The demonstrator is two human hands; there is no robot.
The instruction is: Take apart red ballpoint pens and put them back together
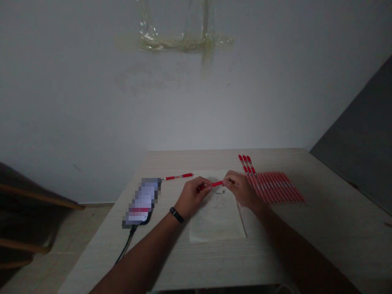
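A red pen is held crosswise over a sheet of paper by both hands. My left hand is closed on its left end, fingers pinched together. At its right end, my right hand grips with thumb and fingers. Fingers cover both ends of the pen, so its tip cannot be made out. Faint dark printing shows on the paper beneath. Beside my right hand lies a row of red pens, side by side. Several centimetres left of my left hand rests another red pen.
Three red-and-clear pens lie at the row's upper left. A phone with a blurred screen lies on the table's left, its black cable running toward the front. Behind the pale wooden table stands a wall with tape.
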